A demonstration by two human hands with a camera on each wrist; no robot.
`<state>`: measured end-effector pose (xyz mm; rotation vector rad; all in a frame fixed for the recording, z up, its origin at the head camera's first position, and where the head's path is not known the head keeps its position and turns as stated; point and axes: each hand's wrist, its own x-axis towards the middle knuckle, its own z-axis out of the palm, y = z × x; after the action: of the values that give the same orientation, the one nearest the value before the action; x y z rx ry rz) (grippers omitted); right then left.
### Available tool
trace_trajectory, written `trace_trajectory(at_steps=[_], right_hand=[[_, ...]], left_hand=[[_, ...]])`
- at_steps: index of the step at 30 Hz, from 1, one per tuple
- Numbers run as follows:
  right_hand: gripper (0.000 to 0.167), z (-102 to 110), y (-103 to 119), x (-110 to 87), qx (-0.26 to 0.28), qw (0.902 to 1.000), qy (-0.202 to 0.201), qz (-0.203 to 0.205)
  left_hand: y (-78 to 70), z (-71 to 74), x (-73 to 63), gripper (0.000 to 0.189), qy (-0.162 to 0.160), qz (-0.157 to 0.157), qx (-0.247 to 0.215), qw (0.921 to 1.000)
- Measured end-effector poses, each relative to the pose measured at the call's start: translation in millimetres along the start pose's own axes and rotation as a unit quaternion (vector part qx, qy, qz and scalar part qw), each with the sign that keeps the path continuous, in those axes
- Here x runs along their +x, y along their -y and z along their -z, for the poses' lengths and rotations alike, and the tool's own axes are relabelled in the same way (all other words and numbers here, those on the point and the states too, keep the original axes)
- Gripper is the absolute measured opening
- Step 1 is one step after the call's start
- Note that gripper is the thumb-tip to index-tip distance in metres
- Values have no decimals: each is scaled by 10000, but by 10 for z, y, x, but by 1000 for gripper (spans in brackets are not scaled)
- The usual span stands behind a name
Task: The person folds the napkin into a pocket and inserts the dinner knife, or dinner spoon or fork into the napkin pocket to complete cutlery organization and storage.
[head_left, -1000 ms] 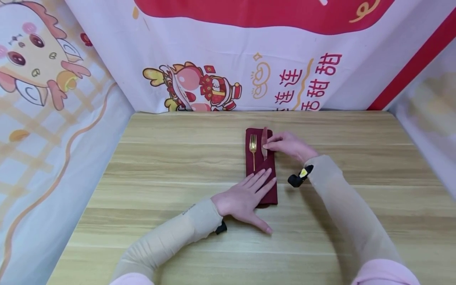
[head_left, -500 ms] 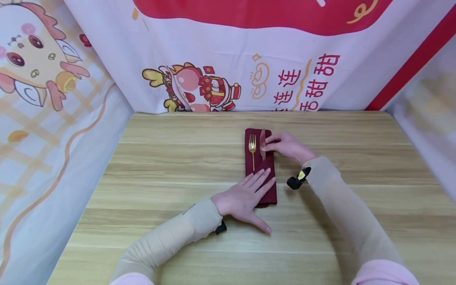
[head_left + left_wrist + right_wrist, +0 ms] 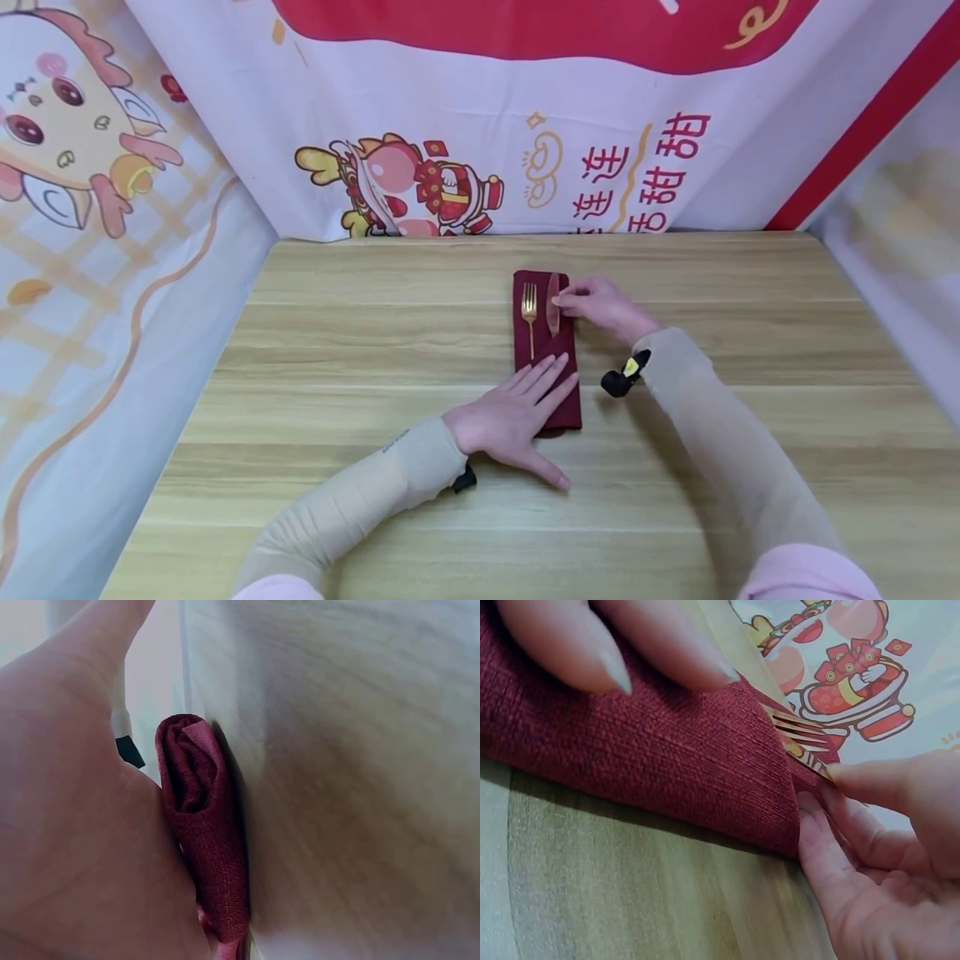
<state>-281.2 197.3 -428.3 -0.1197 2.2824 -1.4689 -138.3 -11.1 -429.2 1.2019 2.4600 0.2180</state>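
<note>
A folded dark red cloth napkin (image 3: 568, 408) lies lengthwise on the table, with a gold fork (image 3: 529, 312) and a table knife (image 3: 553, 292) side by side on its far half. Their lower ends go under a slanted fold of the cloth. My left hand (image 3: 510, 423) rests flat on the near half, fingers spread and thumb out on the wood. At the right edge my right hand (image 3: 606, 308) pinches the knife; in the right wrist view its thumb (image 3: 885, 784) presses on the metal and the other fingers sit at the cloth's edge. The left wrist view shows the napkin's layered end (image 3: 199, 825) beside my palm.
The wooden table (image 3: 360, 350) extends on both sides of the napkin. A printed white and red cloth (image 3: 465, 108) hangs along the back edge, with patterned cloth (image 3: 112, 275) on the left side. Under the napkin's near end a brown rounded edge (image 3: 553, 433) shows.
The knife has slid slightly down toward the fold, its tip now lower against the napkin's far edge. My right fingers have shifted a little on it. The left hand stays in place.
</note>
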Motion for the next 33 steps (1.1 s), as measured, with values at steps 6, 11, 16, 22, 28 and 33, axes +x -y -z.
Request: trace_trajectory(at_steps=[6,11,16,22,28,33], right_hand=[[30,18,12,-29,-150,9996,194,115],[29,29,18,-42,-233,9993,286,96],[28,42,29,-52,-31,9990,393,225],[28,14,4,-43,-55,9991,159,388],[32,-23,-43,-13,-378,9954,-804,349],[38,-18,-57,1,194,9951,-847,467]], left_hand=[[4,-9,-5,131,-86,-34,-15,10000],[-17,26,-22,130,-98,-84,-40,9999],[-8,33,-10,129,-96,-69,-3,9999],[-26,37,-17,130,-169,-76,108,9998],[-47,49,-23,130,-78,-25,42,10000],[-20,36,0,130,-144,-40,-110,9998]])
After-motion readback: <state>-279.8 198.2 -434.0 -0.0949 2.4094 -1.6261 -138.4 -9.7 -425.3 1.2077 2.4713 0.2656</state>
